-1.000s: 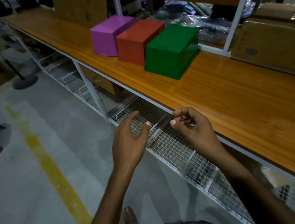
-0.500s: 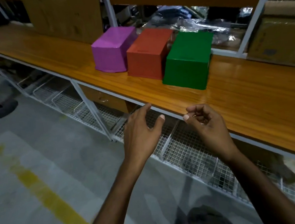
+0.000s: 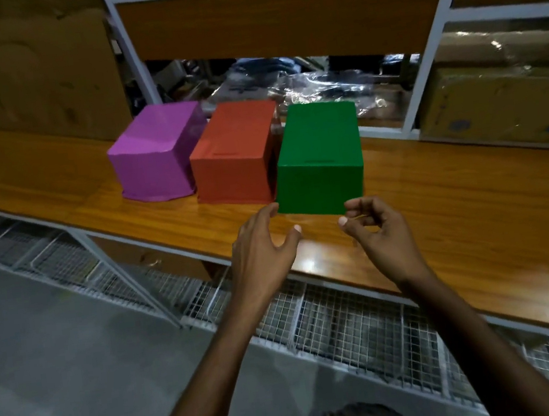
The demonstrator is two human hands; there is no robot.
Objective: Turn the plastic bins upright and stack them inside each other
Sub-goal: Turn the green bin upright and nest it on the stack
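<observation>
Three plastic bins stand upside down in a row on the wooden shelf: a purple bin on the left, an orange-red bin in the middle and a green bin on the right. My left hand hovers just in front of the green bin's lower left corner, fingers spread and relaxed, holding nothing. Below the bin's lower right corner is my right hand, its fingers loosely curled and empty. Neither hand clearly touches the bin.
Behind the bins lie crinkled plastic bags and a white shelf frame post. Cardboard boxes sit at the right and a cardboard sheet at the left. Wire mesh baskets hang under the shelf.
The view has turned to face the bins. Both hands have moved up and forward from below the shelf edge to just in front of the green bin.
</observation>
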